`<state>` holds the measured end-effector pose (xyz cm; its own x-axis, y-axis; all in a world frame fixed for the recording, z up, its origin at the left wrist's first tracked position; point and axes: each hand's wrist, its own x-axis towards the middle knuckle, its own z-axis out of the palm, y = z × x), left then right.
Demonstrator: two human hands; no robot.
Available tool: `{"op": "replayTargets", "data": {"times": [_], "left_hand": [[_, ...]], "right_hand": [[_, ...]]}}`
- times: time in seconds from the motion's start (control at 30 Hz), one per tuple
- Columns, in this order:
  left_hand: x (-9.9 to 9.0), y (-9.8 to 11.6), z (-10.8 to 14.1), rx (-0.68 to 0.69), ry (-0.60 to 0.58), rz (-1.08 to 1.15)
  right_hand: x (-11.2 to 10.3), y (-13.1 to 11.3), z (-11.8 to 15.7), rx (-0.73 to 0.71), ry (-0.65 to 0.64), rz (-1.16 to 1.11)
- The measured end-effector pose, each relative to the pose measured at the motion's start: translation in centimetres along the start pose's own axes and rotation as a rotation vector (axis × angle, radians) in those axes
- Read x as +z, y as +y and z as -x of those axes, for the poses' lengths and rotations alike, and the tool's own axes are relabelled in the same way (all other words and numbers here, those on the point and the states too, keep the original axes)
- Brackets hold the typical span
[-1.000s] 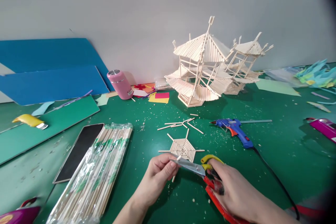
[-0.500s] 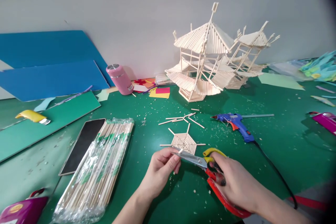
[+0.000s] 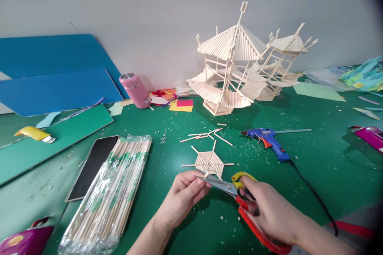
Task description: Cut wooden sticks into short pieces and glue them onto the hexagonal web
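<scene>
My left hand (image 3: 185, 193) pinches a short wooden stick (image 3: 206, 175), whose tip shows above the fingers. My right hand (image 3: 267, 203) is wrapped round the red and yellow handles of the scissors (image 3: 220, 183). The scissor blades lie against the stick, close to my left fingertips. Just beyond my hands, a hexagonal web of small sticks (image 3: 208, 161) rests on the green table, with spokes sticking out. Several loose thin sticks (image 3: 199, 134) lie behind it.
A stick-built pavilion model (image 3: 231, 67) stands at the back. The blue glue gun (image 3: 266, 137) and its black cord lie right. On the left are bagged sticks (image 3: 116, 191), a black phone-like slab (image 3: 94, 165), a yellow cutter (image 3: 34, 132) and a pink flask (image 3: 136, 91).
The scissors' handles have shifted slightly down and right, with the blades still at the stick. My left fingers have moved slightly. The whole view has drifted a little.
</scene>
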<state>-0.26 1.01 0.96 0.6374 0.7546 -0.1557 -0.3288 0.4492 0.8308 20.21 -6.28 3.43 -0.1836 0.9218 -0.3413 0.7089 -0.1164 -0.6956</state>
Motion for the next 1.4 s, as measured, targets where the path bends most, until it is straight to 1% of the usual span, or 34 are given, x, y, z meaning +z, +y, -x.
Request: {"op": "replayTargets", "data": {"times": [0.07, 0.13, 0.2, 0.3, 0.4, 0.47, 0.5, 0.6, 0.67, 0.73, 0.9, 0.97, 1.07, 1.23, 1.3, 1.4], "left_hand": [[0.0, -0.2, -0.1, 0.036, 0.062, -0.065], [0.0, -0.2, -0.1, 0.036, 0.067, -0.066], [0.0, -0.1, 0.0, 0.005, 0.013, 0.008], [0.2, 0.1, 0.2, -0.044, -0.105, 0.128], [0.2, 0.2, 0.3, -0.074, -0.159, 0.166], [0.2, 0.1, 0.2, -0.069, -0.149, 0.158], [0.2, 0.1, 0.2, -0.059, -0.122, 0.142], [0.1, 0.0, -0.1, -0.002, 0.008, 0.05], [0.0, 0.0, -0.2, 0.033, 0.056, 0.003], [0.0, 0.0, -0.2, 0.029, 0.043, 0.013], [-0.3, 0.2, 0.1, -0.048, -0.076, 0.106], [-0.4, 0.2, 0.1, -0.067, -0.103, 0.112], [-0.3, 0.2, 0.1, -0.069, -0.09, 0.105], [-0.2, 0.2, -0.1, -0.02, 0.053, 0.065], [-0.3, 0.2, -0.1, -0.024, 0.038, 0.065], [-0.3, 0.3, 0.1, -0.037, -0.067, 0.101]], "right_hand": [[0.0, 0.1, -0.2, 0.003, 0.034, 0.048], [-0.1, 0.1, -0.4, -0.011, 0.047, 0.077], [-0.2, 0.0, -0.3, -0.037, 0.039, 0.069], [-0.4, -0.3, -0.1, -0.065, 0.031, 0.043], [-0.3, -0.3, 0.1, -0.056, 0.016, 0.037], [-0.2, -0.2, 0.0, -0.033, 0.005, 0.026], [-0.1, -0.1, -0.1, -0.022, 0.004, 0.025], [0.2, 0.1, -0.5, 0.008, 0.043, 0.039], [0.2, 0.1, -0.7, 0.013, 0.065, 0.04], [0.1, 0.0, -0.7, -0.006, 0.077, 0.044], [-0.3, -0.7, -0.3, -0.04, 0.04, 0.051], [-0.4, -0.8, -0.3, -0.042, 0.021, 0.049], [-0.3, -0.5, -0.5, -0.021, 0.003, 0.059], [-0.1, -0.1, -1.1, -0.009, 0.075, 0.109], [-0.1, -0.2, -1.2, -0.032, 0.081, 0.097], [-0.2, -0.4, -0.9, -0.051, 0.073, 0.079]]}}
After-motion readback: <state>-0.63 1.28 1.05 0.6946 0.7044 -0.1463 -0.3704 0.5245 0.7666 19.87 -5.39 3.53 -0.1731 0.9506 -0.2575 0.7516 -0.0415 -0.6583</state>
